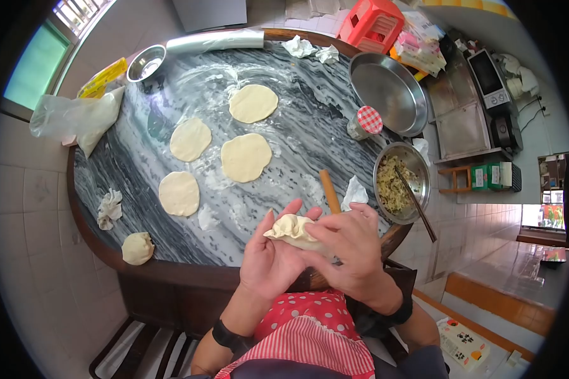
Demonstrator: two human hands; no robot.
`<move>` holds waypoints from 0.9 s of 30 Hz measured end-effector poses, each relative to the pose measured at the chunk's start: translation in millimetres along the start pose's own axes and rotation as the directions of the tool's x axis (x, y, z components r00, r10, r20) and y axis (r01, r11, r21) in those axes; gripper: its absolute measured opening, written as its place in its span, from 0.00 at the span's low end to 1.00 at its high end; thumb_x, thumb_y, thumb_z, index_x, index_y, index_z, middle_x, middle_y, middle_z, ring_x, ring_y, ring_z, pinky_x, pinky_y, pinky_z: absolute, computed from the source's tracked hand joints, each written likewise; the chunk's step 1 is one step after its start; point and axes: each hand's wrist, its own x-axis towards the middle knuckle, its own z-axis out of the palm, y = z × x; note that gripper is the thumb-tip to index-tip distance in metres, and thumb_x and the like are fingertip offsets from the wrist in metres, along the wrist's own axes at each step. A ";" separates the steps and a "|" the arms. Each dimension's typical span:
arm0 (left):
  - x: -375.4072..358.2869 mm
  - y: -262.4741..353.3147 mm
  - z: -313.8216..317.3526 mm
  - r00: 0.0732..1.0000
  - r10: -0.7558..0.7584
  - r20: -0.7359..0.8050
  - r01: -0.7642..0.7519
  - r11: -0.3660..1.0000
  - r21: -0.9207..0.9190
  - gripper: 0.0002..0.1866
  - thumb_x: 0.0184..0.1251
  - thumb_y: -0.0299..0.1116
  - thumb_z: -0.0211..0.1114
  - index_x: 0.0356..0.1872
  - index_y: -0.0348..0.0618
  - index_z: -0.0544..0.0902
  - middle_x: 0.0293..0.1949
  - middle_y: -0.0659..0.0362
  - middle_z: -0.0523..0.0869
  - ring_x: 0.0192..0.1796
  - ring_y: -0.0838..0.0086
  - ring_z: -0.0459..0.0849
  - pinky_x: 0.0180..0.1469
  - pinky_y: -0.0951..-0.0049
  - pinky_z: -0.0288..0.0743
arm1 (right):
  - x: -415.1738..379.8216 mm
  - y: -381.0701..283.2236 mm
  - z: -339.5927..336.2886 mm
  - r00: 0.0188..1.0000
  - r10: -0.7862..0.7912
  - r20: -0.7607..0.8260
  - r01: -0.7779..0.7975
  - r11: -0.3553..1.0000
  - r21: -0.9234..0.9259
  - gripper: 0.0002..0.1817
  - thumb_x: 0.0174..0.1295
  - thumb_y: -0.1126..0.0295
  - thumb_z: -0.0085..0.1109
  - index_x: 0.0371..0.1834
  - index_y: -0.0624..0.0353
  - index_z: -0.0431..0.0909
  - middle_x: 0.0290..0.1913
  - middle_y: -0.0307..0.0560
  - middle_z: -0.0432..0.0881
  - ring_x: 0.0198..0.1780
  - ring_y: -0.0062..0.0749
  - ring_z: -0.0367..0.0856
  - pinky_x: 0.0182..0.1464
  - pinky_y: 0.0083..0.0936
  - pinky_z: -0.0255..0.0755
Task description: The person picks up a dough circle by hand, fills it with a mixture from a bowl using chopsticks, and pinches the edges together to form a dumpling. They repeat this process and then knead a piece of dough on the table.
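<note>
A large pleated dumpling (292,231) rests in the cupped palm of my left hand (270,264), above the table's near edge. My right hand (353,249) pinches the dumpling's right end between thumb and fingers; part of that end is hidden behind them. Beyond my hands, several flat dough rounds lie on the floured marble, among them a nearby dough round (246,158). A wooden rolling pin (329,191) points away from me, just past my right hand. To the right, a metal bowl (421,165) holds chopped filling (392,189) with chopsticks (417,205) leaning in it.
A lump of dough (137,248) sits at the near left edge. Around the marble table (139,208) are a large round pan (385,95), a jar with a checked lid (368,120), a small steel bowl (146,63), a flour bag (101,120) and a plastic-film roll (215,42).
</note>
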 end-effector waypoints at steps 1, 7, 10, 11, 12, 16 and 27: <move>0.4 -1.1 1.5 1.000 0.008 -0.027 -0.007 1.000 0.021 0.25 0.81 0.48 0.42 0.67 0.42 0.67 0.68 0.44 0.70 0.69 0.52 0.70 0.71 0.49 0.63 | 0.6 -1.5 3.8 1.000 0.004 -0.003 -0.004 1.000 0.000 0.19 0.46 0.71 0.73 0.45 0.56 0.82 0.42 0.38 0.78 0.43 0.34 0.78 0.59 0.47 0.62; -1.0 2.2 -3.5 1.000 -0.008 -0.026 0.008 1.000 -0.002 0.22 0.79 0.40 0.45 0.65 0.38 0.70 0.67 0.43 0.70 0.68 0.53 0.72 0.69 0.52 0.66 | -1.9 8.2 14.1 0.990 -0.127 0.056 0.126 0.992 0.032 0.12 0.53 0.71 0.67 0.42 0.57 0.82 0.40 0.37 0.78 0.44 0.34 0.77 0.59 0.45 0.63; -4.3 6.1 -6.5 0.997 -0.037 -0.069 0.039 0.999 0.017 0.22 0.77 0.37 0.47 0.66 0.37 0.69 0.66 0.44 0.72 0.67 0.56 0.73 0.69 0.53 0.67 | -0.6 9.8 15.5 0.971 -0.175 0.164 0.169 0.984 0.052 0.11 0.56 0.70 0.64 0.42 0.57 0.81 0.40 0.38 0.78 0.44 0.34 0.77 0.59 0.45 0.63; -5.0 6.5 -5.8 0.990 -0.045 -0.137 0.054 0.997 0.061 0.22 0.77 0.36 0.47 0.67 0.37 0.68 0.65 0.45 0.73 0.67 0.58 0.73 0.69 0.53 0.67 | 0.8 8.9 16.5 0.981 -0.130 0.144 0.119 0.990 0.081 0.11 0.52 0.71 0.67 0.40 0.56 0.82 0.39 0.37 0.77 0.43 0.34 0.77 0.59 0.45 0.62; -5.5 6.5 -4.1 0.989 -0.045 -0.138 0.054 0.997 0.060 0.22 0.77 0.36 0.47 0.67 0.37 0.68 0.65 0.45 0.73 0.67 0.58 0.73 0.69 0.53 0.67 | 2.4 8.1 17.2 0.989 -0.083 0.124 0.069 0.992 0.110 0.13 0.48 0.72 0.70 0.38 0.55 0.83 0.38 0.37 0.77 0.43 0.34 0.77 0.59 0.45 0.61; -6.8 8.7 -8.5 0.989 -0.032 -0.145 0.044 0.996 0.075 0.23 0.78 0.38 0.48 0.68 0.38 0.67 0.63 0.51 0.75 0.66 0.63 0.74 0.69 0.55 0.67 | 11.5 3.6 18.3 0.996 -0.011 0.094 -0.004 0.988 0.155 0.13 0.49 0.71 0.70 0.40 0.55 0.83 0.39 0.37 0.77 0.43 0.35 0.77 0.59 0.46 0.61; -10.7 10.7 -8.5 0.988 0.015 -0.154 0.010 0.986 0.164 0.26 0.77 0.39 0.47 0.69 0.35 0.65 0.67 0.45 0.72 0.70 0.53 0.70 0.70 0.52 0.66 | -7.8 22.8 4.4 0.992 0.118 0.040 -0.124 0.961 0.247 0.20 0.48 0.68 0.74 0.45 0.57 0.82 0.46 0.44 0.80 0.47 0.40 0.78 0.58 0.41 0.63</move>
